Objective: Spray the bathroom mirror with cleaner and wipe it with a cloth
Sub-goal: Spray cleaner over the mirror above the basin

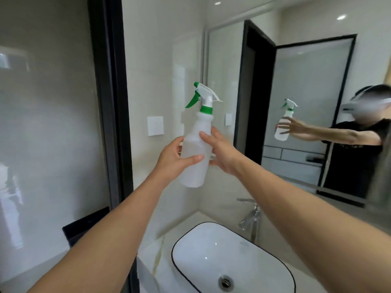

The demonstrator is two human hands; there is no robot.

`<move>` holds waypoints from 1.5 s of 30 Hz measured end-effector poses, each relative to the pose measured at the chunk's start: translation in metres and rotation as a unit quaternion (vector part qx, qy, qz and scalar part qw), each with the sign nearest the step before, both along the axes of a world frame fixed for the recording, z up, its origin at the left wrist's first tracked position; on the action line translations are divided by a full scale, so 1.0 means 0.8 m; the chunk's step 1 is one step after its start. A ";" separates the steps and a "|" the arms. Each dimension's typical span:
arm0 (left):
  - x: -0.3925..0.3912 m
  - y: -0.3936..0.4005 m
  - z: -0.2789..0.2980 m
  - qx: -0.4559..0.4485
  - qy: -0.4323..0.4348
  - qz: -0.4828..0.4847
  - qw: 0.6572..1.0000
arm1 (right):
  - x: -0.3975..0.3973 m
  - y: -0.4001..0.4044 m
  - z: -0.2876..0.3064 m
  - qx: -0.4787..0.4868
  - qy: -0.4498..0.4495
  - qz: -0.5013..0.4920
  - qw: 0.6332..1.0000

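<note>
Two walls framed the scene: a glossy tiled wall on the left with a dark door frame beside it, and a pale wall straight ahead carrying a white switch plate. To the right hung the mirror, large and reaching up out of view; it reflected a dark doorway, a frosted glass panel, and a person in a black top with a white headset, arms stretched forward toward a bottle. Below the mirror ran the desk, pale stone, and on it sat a white oval sink with a thin black rim and a metal drain. A chrome tap stood just behind the sink, near the mirror's lower edge.

Both bare arms reached forward over the sink. Between the hands, raised in front of the far wall and left of the mirror, was the spray bottle, a translucent white body tilted slightly, with a green collar, green trigger and white nozzle head pointing left. The left hand gripped the lower body of the bottle, thumb wrapped across its front and fingers curled behind. The right hand rested against the bottle's right side, fingers fairly straight and laid along its shoulder, thumb below near the bottle's back edge.
</note>
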State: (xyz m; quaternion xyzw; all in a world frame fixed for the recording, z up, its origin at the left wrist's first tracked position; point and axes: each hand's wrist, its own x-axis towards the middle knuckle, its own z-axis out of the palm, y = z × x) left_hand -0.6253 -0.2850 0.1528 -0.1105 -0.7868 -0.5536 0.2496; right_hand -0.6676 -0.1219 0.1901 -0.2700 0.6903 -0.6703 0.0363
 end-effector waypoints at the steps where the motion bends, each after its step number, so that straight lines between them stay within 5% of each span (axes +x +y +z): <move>1: -0.009 0.009 0.011 0.001 0.008 -0.011 1.000 | -0.003 0.008 0.012 -0.005 0.007 -0.013 1.000; 9: -0.082 0.070 0.059 -0.021 0.070 -0.119 0.990 | -0.026 0.036 0.064 -0.077 0.125 -0.238 0.960; 18: -0.131 0.128 0.086 -0.003 0.087 -0.266 0.960 | -0.027 0.082 0.095 -0.059 0.154 -0.420 0.892; 33: -0.200 0.148 0.101 -0.100 0.100 -0.359 0.923 | -0.055 0.126 0.098 -0.023 0.163 -0.423 0.891; 39: -0.267 0.125 0.185 0.057 0.146 -0.246 0.956 | -0.094 0.119 0.094 -0.014 0.148 -0.355 0.923; 45: -0.315 0.127 0.239 0.143 0.124 -0.351 0.917 | -0.134 0.096 0.081 -0.018 0.133 -0.309 0.942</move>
